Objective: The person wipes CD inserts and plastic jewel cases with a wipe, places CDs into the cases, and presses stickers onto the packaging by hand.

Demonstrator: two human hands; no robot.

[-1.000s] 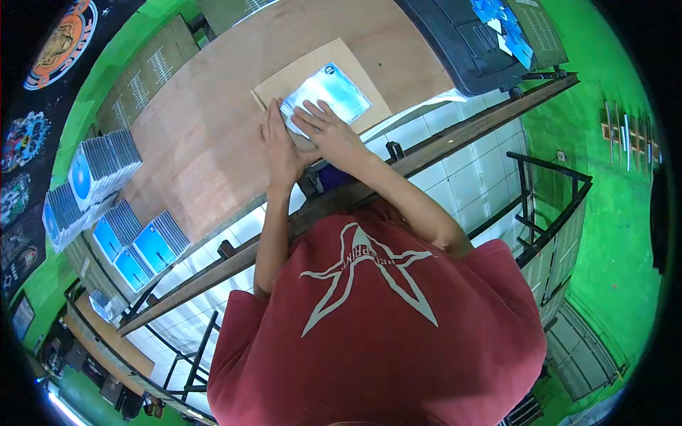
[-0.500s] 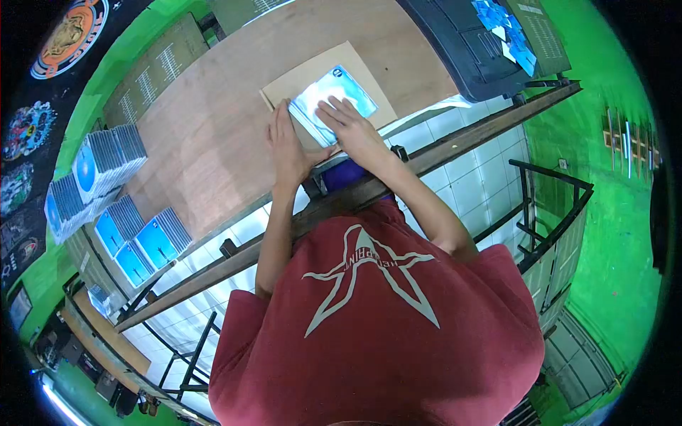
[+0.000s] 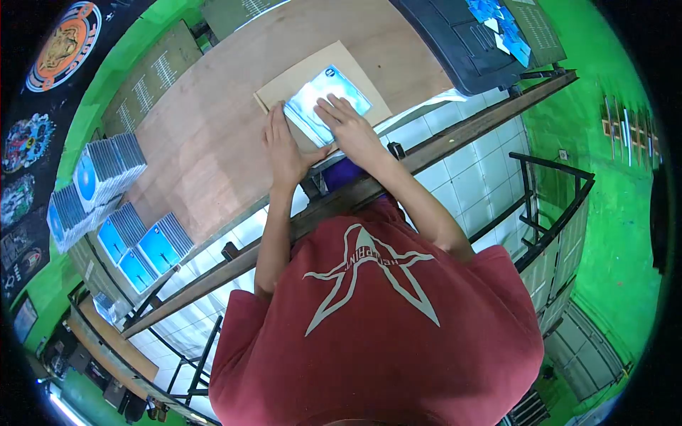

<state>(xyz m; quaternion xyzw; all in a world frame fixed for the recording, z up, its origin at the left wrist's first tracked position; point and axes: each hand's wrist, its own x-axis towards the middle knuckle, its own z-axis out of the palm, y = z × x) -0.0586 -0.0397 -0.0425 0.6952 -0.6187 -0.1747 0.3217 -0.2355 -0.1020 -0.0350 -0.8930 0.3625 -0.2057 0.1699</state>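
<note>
A glossy blue-and-white printed square (image 3: 339, 85), with layered edges like a small stack, lies on a flat piece of brown cardboard (image 3: 343, 59) near the table's front edge. My right hand (image 3: 346, 128) rests flat on top of the print, fingers stretched out. Along the print's left side runs my left hand (image 3: 284, 150), fingers straight against the edge and thumb reaching along the near corner. Glare washes out part of the printed picture.
Stacks of thin blue-faced square cases (image 3: 158, 245) stand at the table's left end, with taller stacks (image 3: 106, 170) behind. A black tray-like surface (image 3: 462, 53) holds scattered blue pieces (image 3: 513, 44) at right. A dark metal rail (image 3: 490, 117) runs along the wooden table's (image 3: 192, 156) front.
The whole view has shifted slightly, so the table and stacks sit a little differently in frame. Both hands keep nearly the same place on the print.
</note>
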